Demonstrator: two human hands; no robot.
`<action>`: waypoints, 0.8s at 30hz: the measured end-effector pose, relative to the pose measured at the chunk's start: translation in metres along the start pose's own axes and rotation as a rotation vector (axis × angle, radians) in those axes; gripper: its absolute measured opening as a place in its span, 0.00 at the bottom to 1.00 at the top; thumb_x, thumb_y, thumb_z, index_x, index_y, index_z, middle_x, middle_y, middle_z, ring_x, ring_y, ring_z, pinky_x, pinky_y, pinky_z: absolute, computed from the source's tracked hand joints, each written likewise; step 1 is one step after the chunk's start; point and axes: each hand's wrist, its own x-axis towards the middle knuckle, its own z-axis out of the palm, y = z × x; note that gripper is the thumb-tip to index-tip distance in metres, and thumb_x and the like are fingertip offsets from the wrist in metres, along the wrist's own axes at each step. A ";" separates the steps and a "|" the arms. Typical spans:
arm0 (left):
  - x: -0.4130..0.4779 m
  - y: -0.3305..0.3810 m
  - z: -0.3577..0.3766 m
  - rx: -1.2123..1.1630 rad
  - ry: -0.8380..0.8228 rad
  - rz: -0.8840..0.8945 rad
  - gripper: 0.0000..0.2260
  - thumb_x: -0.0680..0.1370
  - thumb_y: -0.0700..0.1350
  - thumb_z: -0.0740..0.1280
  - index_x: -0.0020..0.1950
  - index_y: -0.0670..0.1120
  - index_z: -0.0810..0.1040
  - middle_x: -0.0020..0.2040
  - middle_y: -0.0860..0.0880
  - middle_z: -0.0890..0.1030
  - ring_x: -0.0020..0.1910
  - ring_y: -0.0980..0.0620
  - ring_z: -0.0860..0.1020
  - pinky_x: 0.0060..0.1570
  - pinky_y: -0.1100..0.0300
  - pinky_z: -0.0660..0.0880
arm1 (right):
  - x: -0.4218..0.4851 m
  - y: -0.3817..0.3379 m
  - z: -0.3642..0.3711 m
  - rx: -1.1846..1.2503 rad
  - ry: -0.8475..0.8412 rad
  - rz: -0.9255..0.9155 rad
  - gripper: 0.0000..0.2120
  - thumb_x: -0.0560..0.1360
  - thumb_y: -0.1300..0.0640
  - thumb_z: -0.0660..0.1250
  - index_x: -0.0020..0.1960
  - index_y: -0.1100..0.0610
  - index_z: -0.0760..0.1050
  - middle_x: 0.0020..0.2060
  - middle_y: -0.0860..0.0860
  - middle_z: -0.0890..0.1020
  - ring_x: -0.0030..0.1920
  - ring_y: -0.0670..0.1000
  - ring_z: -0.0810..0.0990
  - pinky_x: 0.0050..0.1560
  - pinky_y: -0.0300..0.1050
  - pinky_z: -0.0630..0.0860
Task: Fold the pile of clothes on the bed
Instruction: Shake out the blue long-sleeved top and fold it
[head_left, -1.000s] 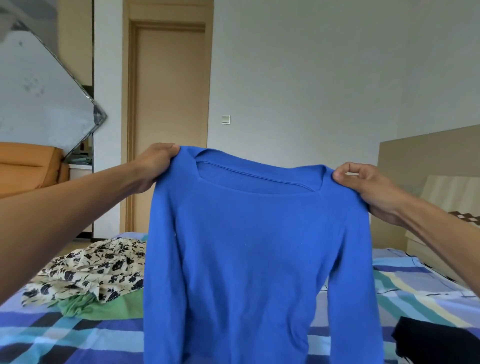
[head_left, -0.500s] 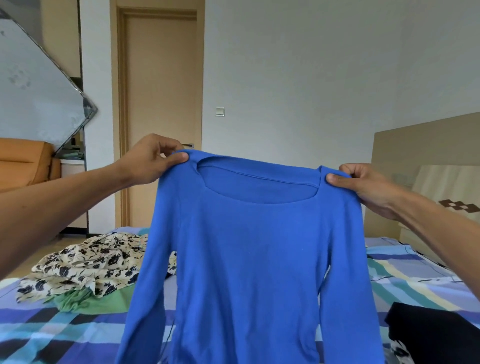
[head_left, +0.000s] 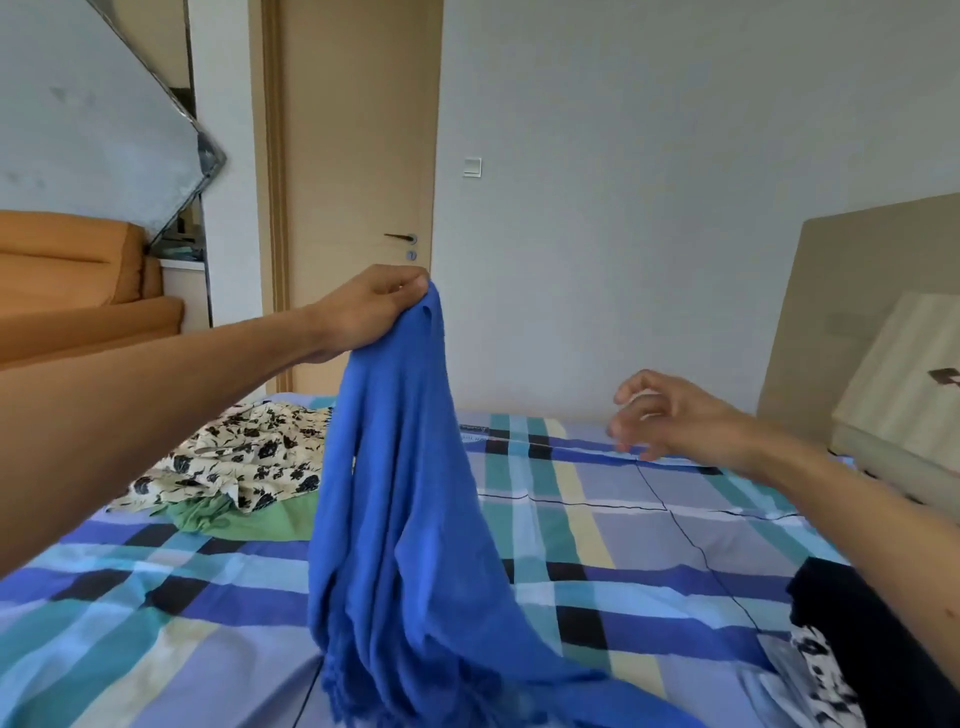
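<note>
Blue top (head_left: 405, 545) hanging from left hand (head_left: 371, 312), right hand (head_left: 675, 421) loosely curled

my feed, head cam | left hand (head_left: 374, 306) just below the door (head_left: 358, 156) handle | left forearm (head_left: 156, 395) bare from wrist to the frame edge, left of the door | right hand (head_left: 675, 415) well right of the door — fingers motion-blurred | right forearm (head_left: 831, 499) bare too — wrist to frame edge

Your blue top (head_left: 405, 519) runs off the bottom edge, hem unseen. The fingers (head_left: 631, 387) of your right hand (head_left: 675, 415) are blurred (tips smear together). Your forearm (head_left: 857, 509) hides part of the black garment (head_left: 852, 623).
</note>
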 end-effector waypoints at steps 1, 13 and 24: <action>-0.002 0.005 0.004 0.048 -0.039 0.018 0.16 0.86 0.47 0.54 0.39 0.46 0.65 0.35 0.51 0.65 0.34 0.56 0.63 0.37 0.60 0.61 | 0.001 0.007 0.037 -0.014 -0.085 0.013 0.35 0.60 0.37 0.80 0.60 0.49 0.72 0.54 0.50 0.83 0.52 0.48 0.83 0.55 0.46 0.79; 0.000 0.023 -0.015 0.217 -0.083 0.038 0.16 0.86 0.46 0.54 0.41 0.40 0.67 0.35 0.50 0.65 0.33 0.56 0.63 0.34 0.64 0.62 | 0.005 0.028 0.266 0.165 0.273 -0.299 0.30 0.74 0.60 0.72 0.64 0.36 0.62 0.57 0.37 0.76 0.55 0.37 0.78 0.52 0.32 0.76; -0.017 -0.011 -0.059 0.571 0.102 0.193 0.17 0.85 0.45 0.54 0.38 0.41 0.66 0.32 0.50 0.69 0.31 0.54 0.67 0.34 0.61 0.63 | 0.034 0.039 0.125 0.222 0.756 -0.293 0.10 0.78 0.66 0.63 0.38 0.65 0.72 0.30 0.52 0.70 0.31 0.45 0.65 0.33 0.41 0.63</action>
